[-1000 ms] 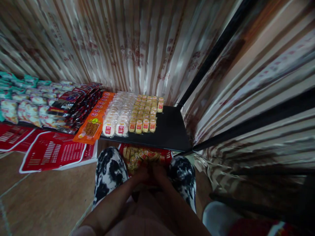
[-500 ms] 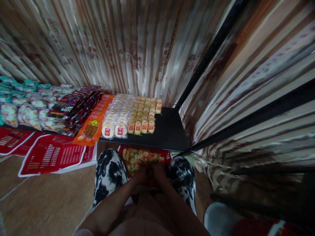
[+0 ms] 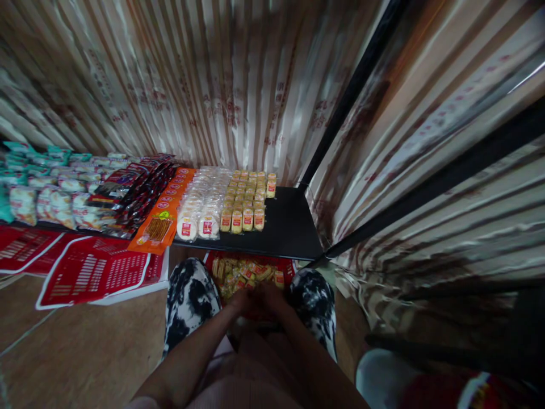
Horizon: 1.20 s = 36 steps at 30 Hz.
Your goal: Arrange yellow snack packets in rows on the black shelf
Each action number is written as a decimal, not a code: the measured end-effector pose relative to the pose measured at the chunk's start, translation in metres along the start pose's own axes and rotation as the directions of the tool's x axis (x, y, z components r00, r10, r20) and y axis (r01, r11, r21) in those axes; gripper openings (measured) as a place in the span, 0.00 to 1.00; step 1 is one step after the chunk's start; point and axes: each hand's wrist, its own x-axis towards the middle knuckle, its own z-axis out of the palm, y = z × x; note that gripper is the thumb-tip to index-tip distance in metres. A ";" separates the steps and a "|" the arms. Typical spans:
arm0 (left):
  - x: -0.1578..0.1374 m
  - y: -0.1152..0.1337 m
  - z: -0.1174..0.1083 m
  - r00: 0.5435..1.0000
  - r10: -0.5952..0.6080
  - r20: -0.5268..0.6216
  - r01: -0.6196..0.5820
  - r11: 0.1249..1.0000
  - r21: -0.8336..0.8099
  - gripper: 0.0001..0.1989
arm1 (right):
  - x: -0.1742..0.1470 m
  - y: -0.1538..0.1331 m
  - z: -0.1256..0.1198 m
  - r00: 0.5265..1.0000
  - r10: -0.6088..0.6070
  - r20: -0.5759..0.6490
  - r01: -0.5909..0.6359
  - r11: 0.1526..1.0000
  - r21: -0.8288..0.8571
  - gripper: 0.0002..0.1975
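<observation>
Pleated, printed curtain [image 3: 238, 68] fills the upper frame and the right side, crossed by black posts [image 3: 374, 62]. Below it, a black shelf [image 3: 289, 227] runs from the left edge to just right of center. At the left it bears white-and-teal packs [image 3: 55, 193], then dark glossy packs [image 3: 131, 187], an orange bag [image 3: 159, 230], clear-wrapped white rounds [image 3: 200, 204] and neat rows of yellow packets [image 3: 243, 204]; the shelf's right end is bare black.

At lower center, between two knees in black-and-white trousers [image 3: 191, 295], sits a red container [image 3: 289, 264] under the shelf's front edge, filled with loose yellow packets [image 3: 244, 272], the things being worked on.

The left hand [image 3: 242, 301] and right hand [image 3: 270, 298] are close together at the container's near side, in shadow; I cannot tell whether their fingers are spread, closed or gripping a packet. The step in hand seems to be handling the loose packets. The next move probably calls for a light fingertip hold on single wrappers, without crushing them.
</observation>
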 end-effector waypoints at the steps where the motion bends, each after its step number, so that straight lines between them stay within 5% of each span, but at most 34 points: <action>1: 0.001 -0.001 0.002 1.000 -0.004 -0.002 0.004 1.000 0.002 0.12 | 0.001 0.000 0.002 1.000 0.004 0.005 -0.004 1.000 -0.003 0.18; 12: 0.000 -0.003 0.004 0.993 -0.083 -0.080 0.081 0.996 -0.027 0.09 | 0.003 -0.003 0.005 0.994 0.104 -0.019 -0.104 0.995 -0.001 0.16; 16: -0.003 -0.001 -0.001 0.984 -0.124 -0.129 0.113 0.990 -0.086 0.04 | 0.005 -0.003 0.000 0.992 0.106 -0.075 -0.100 0.992 0.082 0.15; 24: -0.009 0.019 -0.017 0.972 -0.166 -0.163 0.105 0.937 -0.332 0.09 | 0.004 0.002 -0.019 0.964 0.124 -0.235 -0.036 0.938 0.346 0.14; 32: -0.028 0.045 -0.049 0.976 -0.133 -0.173 0.013 0.828 -0.561 0.15 | 0.006 -0.001 -0.035 0.944 0.112 -0.311 0.109 0.783 0.613 0.18; 36: -0.036 0.056 -0.061 0.973 -0.108 -0.205 -0.046 0.777 -0.628 0.14 | 0.004 0.000 -0.045 0.932 0.149 -0.331 0.203 0.540 0.817 0.18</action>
